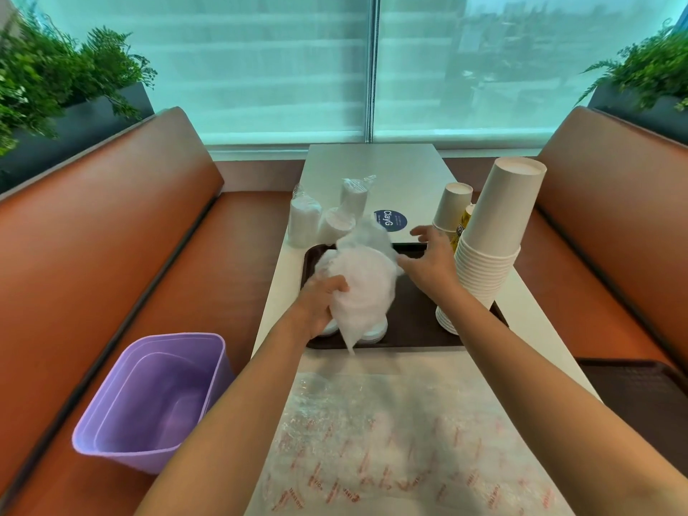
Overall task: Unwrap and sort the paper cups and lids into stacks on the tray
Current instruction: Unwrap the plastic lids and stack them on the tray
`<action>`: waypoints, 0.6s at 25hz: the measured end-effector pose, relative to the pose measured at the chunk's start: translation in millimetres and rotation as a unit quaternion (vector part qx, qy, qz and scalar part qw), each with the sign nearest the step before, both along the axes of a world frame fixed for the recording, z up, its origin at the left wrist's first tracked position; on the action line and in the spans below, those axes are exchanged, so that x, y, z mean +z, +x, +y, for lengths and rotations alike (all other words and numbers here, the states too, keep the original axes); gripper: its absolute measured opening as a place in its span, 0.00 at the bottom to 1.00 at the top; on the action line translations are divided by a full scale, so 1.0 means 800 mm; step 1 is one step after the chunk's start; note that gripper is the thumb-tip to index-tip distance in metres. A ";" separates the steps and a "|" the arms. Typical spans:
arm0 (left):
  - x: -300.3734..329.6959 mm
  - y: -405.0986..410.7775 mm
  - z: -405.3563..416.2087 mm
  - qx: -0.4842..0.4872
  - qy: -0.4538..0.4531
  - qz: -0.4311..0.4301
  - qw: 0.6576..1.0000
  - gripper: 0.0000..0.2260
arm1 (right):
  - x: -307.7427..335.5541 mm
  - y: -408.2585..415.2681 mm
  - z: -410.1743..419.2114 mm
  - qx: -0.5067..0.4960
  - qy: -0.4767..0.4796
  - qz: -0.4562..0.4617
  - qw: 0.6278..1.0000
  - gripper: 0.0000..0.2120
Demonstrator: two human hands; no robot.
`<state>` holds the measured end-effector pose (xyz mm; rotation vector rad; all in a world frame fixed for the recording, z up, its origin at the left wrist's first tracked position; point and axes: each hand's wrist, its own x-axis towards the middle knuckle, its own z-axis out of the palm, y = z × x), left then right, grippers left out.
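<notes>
Head view, single entry.

Item 1, plastic wrapper (359, 277): a crumpled, translucent bag held over the near-left part of the tray (417, 322). Its long axis runs near-to-far, with the tapered tail pointing toward the person and the loose mouth lifted toward the far edge. It is motion-blurred, so its contents cannot be told.

Item 2, left hand (322, 303): clenched round the lower, near end of the wrapper, fingers curled into the plastic.

Item 3, right hand (428, 260): released, fingers spread and holding nothing. It is placed just beside the wrapper's right flank; contact cannot be told. Of the two hands it is the nearer to the wrapper's upper, open end, which lies to its left and slightly beyond it.

Item 4, lids (368, 335): white discs are seen on the tray beneath the wrapper, partly hidden by it and by the left hand.

Item 5, tall cup stack (491, 251): inverted paper cups on the tray's right side, well clear of the wrapper.

Item 6, short cup stack (450, 210): inverted, on the worktop (409, 173) behind the tray.

Item 7, wrapped packs (327, 217): unopened sleeves standing beyond the tray's far-left corner.

Judgement: the wrapper is judged to be mid-removal. The coming pull would run along its long axis, away from the lids.
</notes>
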<state>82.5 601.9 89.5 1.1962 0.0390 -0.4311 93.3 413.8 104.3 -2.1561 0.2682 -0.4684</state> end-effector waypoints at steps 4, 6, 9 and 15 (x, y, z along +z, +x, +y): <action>-0.006 0.008 -0.002 0.069 0.009 0.011 0.998 0.19 | 0.015 -0.017 0.018 0.120 0.062 -0.076 0.988 0.16; -0.007 0.007 -0.006 0.036 0.028 0.014 0.999 0.21 | 0.019 -0.010 0.022 0.174 0.075 0.047 0.981 0.20; -0.004 0.003 -0.013 0.007 0.041 0.028 0.999 0.20 | 0.018 -0.003 0.025 0.147 0.026 0.045 0.988 0.08; -0.008 0.032 -0.021 0.129 0.063 0.055 0.988 0.17 | 0.016 -0.023 0.038 0.300 -0.156 -0.145 0.930 0.04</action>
